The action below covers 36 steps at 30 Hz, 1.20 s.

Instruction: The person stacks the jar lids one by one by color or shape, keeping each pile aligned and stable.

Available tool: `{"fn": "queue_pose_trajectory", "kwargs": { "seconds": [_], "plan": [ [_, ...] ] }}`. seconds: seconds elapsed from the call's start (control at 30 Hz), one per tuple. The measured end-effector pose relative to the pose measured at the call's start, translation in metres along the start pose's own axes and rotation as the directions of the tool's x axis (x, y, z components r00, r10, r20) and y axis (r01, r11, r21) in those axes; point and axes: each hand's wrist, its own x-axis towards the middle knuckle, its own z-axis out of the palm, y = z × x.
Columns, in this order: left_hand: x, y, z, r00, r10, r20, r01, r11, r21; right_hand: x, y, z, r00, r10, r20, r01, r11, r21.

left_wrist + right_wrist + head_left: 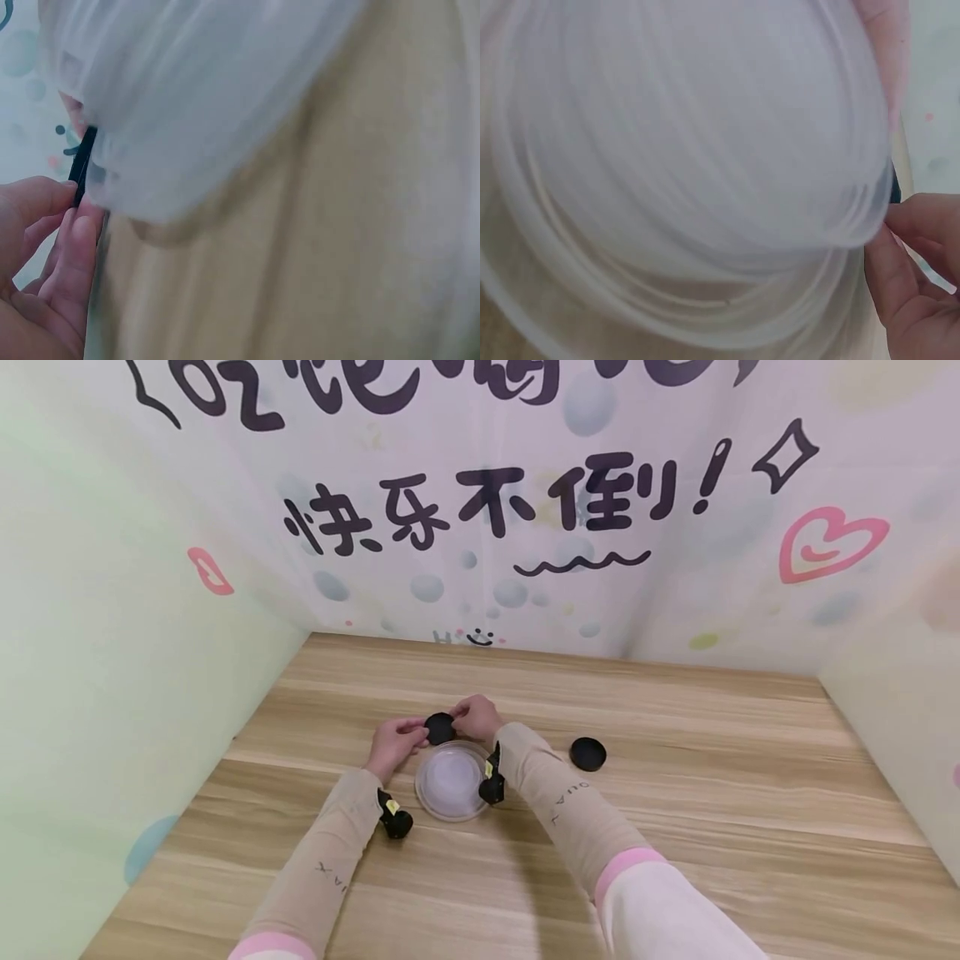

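Observation:
A small black round lid (439, 728) is held between both hands, off the far edge of a translucent round plastic container (450, 782). The left hand (396, 745) pinches its left side between thumb and fingers. On the opposite side, the right hand (477, 718) pinches it too. In the left wrist view the black lid (84, 165) appears edge-on in the left hand (52, 259). The plastic container (705, 142) fills much of the right wrist view and hides most of the lid beside the right hand (919, 270). Its rim looks layered, like stacked pieces.
A second black round lid (588, 754) lies on the wood-grain table (712, 777), right of the right forearm. A printed cloth (480, 593) hangs along the table's back edge, with pale walls at both sides. Black wrist cameras (395, 820) are strapped over the sleeves.

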Motion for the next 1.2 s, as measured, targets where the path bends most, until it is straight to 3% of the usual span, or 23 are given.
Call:
{"fn": "queue_pose_trajectory", "kwargs": {
  "seconds": [0.1, 0.27, 0.4, 0.53, 0.6, 0.67, 0.83, 1.2],
  "plan": [
    [0.001, 0.008, 0.0, 1.0, -0.013, 0.0, 0.013, 1.0, -0.014, 0.013, 0.013, 0.0, 1.0, 0.007, -0.022, -0.008, 1.0, -0.015],
    [0.001, 0.027, 0.003, 1.0, 0.031, -0.002, -0.031, 1.0, -0.004, 0.031, 0.032, -0.008, 0.995, -0.078, -0.061, 0.079, 0.997, 0.022],
    [0.001, 0.04, 0.005, 0.999, 0.052, 0.001, -0.052, 0.997, 0.05, -0.001, -0.013, -0.034, 0.995, -0.063, -0.081, 0.064, 0.998, 0.013],
    [-0.001, 0.051, 0.009, 0.997, 0.077, 0.014, -0.078, 0.994, 0.074, -0.056, -0.086, -0.067, 0.997, 0.025, -0.079, -0.024, 1.0, 0.019],
    [-0.001, 0.057, 0.012, 0.995, 0.096, 0.02, -0.097, 0.994, 0.059, -0.07, -0.102, -0.08, 0.996, 0.028, -0.082, -0.024, 0.999, 0.045],
    [-0.002, 0.063, 0.014, 0.993, 0.115, 0.024, -0.115, 0.993, 0.039, -0.085, -0.12, -0.091, 0.995, 0.078, -0.066, -0.074, 0.995, 0.069],
    [-0.004, 0.079, 0.024, 0.99, 0.132, 0.04, -0.133, 0.991, 0.013, -0.096, -0.126, -0.11, 0.995, 0.087, -0.051, -0.078, 0.984, 0.161],
    [-0.005, 0.103, 0.057, 0.987, 0.131, 0.096, -0.128, 0.991, -0.036, -0.115, -0.109, -0.148, 0.994, 0.078, -0.079, -0.059, 0.974, 0.218]
  ]
}}
